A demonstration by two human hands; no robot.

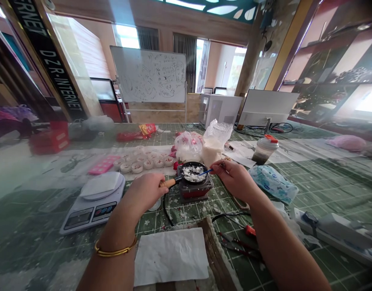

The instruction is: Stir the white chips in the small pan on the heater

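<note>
My left hand is closed around the wooden handle of a small black frying pan. The pan sits on a small red and grey hot plate. White flakes or chunks lie in the pan. My right hand pinches a thin blue stick, whose tip reaches into the white chunks. What the stick's end looks like is hidden among them. Just behind the pan stand a clear bag of whitish grains and a tied plastic bag.
At left are a kitchen scale, several small filled cups and a pink mould. To the right lie a tissue pack, a lidded cup, a power strip and red-handled pliers. White paper lies in front.
</note>
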